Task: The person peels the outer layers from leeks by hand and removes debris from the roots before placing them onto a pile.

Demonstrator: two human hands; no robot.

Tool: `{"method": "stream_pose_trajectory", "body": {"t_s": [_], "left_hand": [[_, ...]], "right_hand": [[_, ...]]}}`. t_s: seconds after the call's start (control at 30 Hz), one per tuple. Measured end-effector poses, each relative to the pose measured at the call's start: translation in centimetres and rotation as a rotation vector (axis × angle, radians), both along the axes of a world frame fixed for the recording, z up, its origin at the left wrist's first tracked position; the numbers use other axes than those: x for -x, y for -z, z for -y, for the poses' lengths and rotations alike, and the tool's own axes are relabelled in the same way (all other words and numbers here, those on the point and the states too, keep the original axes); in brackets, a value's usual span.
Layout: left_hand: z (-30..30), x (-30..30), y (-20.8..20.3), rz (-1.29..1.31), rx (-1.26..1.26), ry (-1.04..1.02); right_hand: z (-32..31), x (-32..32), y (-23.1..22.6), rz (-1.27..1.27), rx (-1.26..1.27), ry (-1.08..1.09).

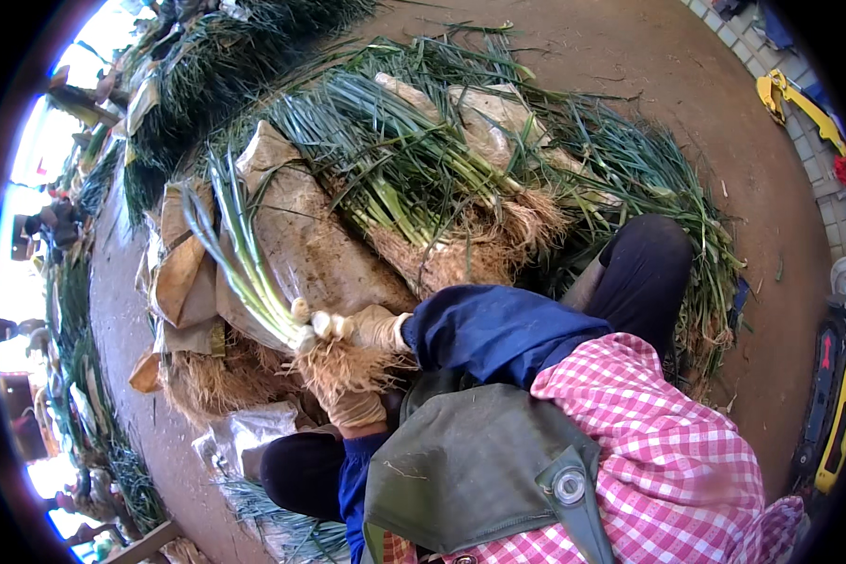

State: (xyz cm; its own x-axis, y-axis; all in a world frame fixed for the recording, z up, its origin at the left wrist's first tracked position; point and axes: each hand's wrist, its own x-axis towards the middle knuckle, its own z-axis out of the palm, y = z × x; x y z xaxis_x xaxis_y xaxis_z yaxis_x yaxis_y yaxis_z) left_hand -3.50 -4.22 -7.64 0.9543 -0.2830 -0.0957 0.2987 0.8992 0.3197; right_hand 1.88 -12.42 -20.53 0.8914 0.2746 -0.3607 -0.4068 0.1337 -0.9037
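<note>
A small bunch of long green onions (252, 274) slants up and left from my hands, with its white bases and shaggy roots toward me. My right hand (374, 329), in a tan work glove, closes around the white bases from the right. My left hand (355, 410), gloved likewise, holds the same bunch from below. Hanging roots cover most of its fingers. Just beyond my hands lies a soil-stained tan sack (315, 240). A big heap of green onions (395, 188) rests on it and to its right, roots facing me.
More green onions (677, 207) spread along the right, past my bent knee (644, 273). Another pile (235, 75) stands far left. Folded sacking (183, 263) and a rooty bundle (221, 381) lie left of my hands. Yellow tools (804, 108) sit at the right edge of the brown floor (620, 42).
</note>
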Motion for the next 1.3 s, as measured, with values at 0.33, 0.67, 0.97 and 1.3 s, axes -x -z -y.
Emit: {"method": "stream_pose_trajectory", "body": {"t_s": [0.33,0.67,0.97,1.3], "left_hand": [[0.2,-0.7,-0.3,0.018,0.01,-0.016],[-0.5,0.4,-0.7,0.03,0.047,-0.017],[0.0,1.0,-2.7,0.098,0.156,0.02],[0.6,0.4,-4.0,-0.126,-0.044,-0.196]], "right_hand": [[10.5,-0.2,-10.3,0.669,1.286,0.039],[16.4,0.3,-4.3,0.25,1.355,0.247],[30.2,-4.0,-6.9,0.406,0.661,0.438],[26.7,0.6,-11.2,-0.128,0.93,0.001]]}}
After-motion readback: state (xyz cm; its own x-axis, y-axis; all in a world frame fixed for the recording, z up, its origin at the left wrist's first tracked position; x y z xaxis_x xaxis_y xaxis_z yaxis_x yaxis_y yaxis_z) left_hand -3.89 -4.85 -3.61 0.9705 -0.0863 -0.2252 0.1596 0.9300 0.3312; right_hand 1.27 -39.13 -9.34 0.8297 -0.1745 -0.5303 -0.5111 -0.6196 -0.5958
